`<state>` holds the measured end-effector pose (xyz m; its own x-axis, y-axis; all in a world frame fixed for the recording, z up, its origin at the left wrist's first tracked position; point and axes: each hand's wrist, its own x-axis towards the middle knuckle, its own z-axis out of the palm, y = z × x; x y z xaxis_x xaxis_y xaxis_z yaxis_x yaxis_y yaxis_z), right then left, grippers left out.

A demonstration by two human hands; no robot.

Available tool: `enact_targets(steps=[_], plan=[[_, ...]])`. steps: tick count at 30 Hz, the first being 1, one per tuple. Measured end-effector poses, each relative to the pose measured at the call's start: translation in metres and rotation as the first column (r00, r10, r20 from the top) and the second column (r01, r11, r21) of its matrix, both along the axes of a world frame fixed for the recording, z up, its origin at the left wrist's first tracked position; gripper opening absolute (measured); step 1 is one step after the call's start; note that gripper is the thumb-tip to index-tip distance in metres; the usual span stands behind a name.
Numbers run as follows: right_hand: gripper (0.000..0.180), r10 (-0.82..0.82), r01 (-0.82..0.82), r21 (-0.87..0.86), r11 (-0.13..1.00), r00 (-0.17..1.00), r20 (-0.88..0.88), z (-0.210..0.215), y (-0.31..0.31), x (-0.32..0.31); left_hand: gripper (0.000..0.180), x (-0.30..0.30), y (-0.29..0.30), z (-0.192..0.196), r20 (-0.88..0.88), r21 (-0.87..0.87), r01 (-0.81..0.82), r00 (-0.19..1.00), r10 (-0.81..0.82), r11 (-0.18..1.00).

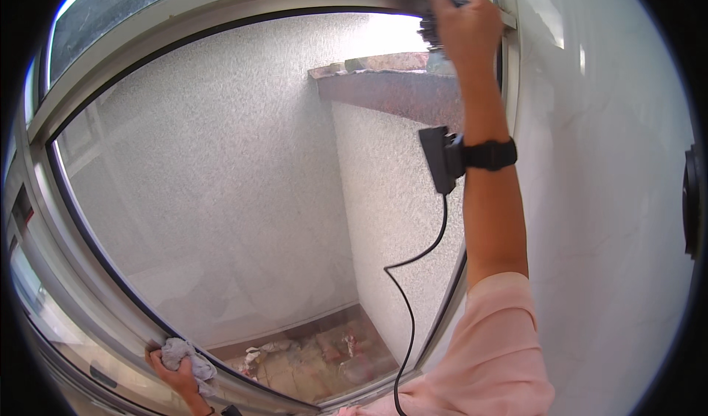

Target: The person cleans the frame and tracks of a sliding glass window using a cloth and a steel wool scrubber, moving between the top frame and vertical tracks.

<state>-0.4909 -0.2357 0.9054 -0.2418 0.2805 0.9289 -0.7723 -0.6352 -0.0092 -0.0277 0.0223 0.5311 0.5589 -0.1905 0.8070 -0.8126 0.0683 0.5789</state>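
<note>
My right hand (463,21) is raised to the top right corner of a window frame (221,3) and is closed on a small dark brush (429,19), whose bristles press against the upper rail. A black strap with a small black box (442,158) sits on that wrist, and a black cable (413,290) hangs from it. My left hand (173,375) rests low at the bottom left of the frame, gripping a crumpled grey cloth (184,357) against the lower rail. The window pane (221,195) lies between the two hands.
Through the glass I see rough white outer walls (383,217), a concrete ledge (391,84) and debris on the ground (310,357) below. A smooth white wall (612,195) stands to the right, with a dark round object (693,202) at its edge.
</note>
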Motion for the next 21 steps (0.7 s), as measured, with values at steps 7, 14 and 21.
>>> enact_targets(steps=[7,14,21], plan=[[0.005,0.318,-0.317,0.029,0.948,0.948,-0.026,0.003,0.016,0.038,0.035,0.008,0.002,-0.005,-0.035,0.021,0.011,0.999,-0.010,1.000],[0.006,0.441,-0.472,0.186,0.862,0.878,0.185,0.004,0.015,0.005,0.034,0.005,0.003,-0.003,-0.041,0.053,0.034,0.999,-0.032,0.998],[0.007,0.222,-0.222,0.013,0.975,0.968,-0.118,0.001,0.018,0.062,0.034,0.015,0.002,-0.007,0.030,0.014,-0.032,0.999,0.032,0.999]])
